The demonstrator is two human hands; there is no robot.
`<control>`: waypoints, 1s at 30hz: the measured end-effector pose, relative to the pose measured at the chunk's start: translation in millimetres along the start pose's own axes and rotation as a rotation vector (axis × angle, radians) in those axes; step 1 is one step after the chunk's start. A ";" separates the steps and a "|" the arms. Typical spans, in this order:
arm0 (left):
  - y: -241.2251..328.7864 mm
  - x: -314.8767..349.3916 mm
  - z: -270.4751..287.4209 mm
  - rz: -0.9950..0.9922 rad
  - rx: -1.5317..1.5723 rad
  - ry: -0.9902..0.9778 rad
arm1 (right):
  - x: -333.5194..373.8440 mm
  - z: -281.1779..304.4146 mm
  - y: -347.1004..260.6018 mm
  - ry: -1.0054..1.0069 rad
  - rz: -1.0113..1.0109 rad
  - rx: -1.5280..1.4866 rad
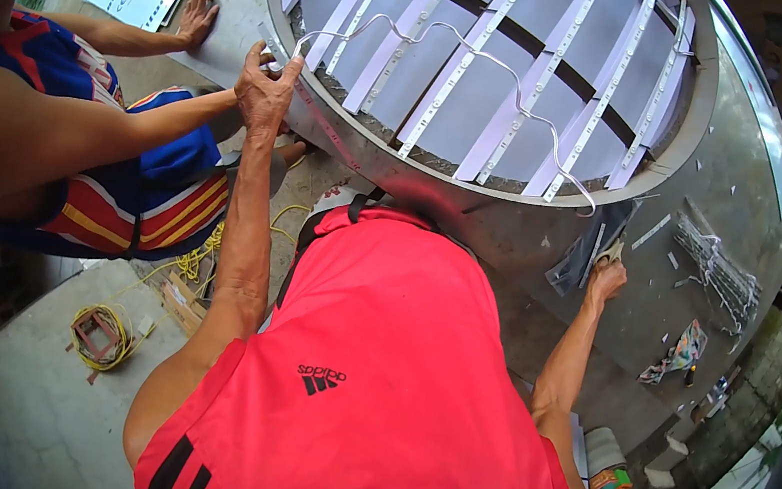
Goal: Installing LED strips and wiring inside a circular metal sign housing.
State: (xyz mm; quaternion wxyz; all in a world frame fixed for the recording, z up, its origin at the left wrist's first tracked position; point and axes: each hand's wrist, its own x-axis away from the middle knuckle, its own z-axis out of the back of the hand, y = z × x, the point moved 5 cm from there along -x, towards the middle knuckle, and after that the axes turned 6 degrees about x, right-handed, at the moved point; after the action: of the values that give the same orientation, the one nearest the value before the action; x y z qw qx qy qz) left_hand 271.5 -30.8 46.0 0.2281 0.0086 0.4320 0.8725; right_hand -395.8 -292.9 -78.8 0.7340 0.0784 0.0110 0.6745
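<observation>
Snaking across pale strips (437,108) — thin, wavy white wire (475,52).

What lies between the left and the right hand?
In the head view: the near wall of the round frame by the left hand, some table, and a plastic bag by the right hand.

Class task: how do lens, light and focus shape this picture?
Head view: dark vignetting fills the corners; the grey tabletop curves at its right edge, perhaps from fisheye bending. Same head view: soft light leaves no hard shadow on the bright red shirt; narrow white dotted strips inside the round grey frame look fairly sharp.
</observation>
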 end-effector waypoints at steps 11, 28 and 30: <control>-2.4 -36.8 19.8 -0.102 -0.090 0.047 | 37.7 -9.5 3.4 0.124 0.058 -0.297; -10.0 -47.4 14.2 -0.153 0.135 -0.154 | 76.4 196.4 -215.9 0.554 0.340 -0.576; -15.4 -43.4 16.9 -0.206 0.088 -0.108 | 88.7 200.0 -246.2 0.425 0.354 -0.602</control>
State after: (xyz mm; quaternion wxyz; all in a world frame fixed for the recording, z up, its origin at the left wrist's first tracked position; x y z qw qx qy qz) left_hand 319.9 -27.7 52.9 0.3392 0.0212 0.4553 0.8229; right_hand -120.0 -244.1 94.7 0.5782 -0.2804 -0.0489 0.7647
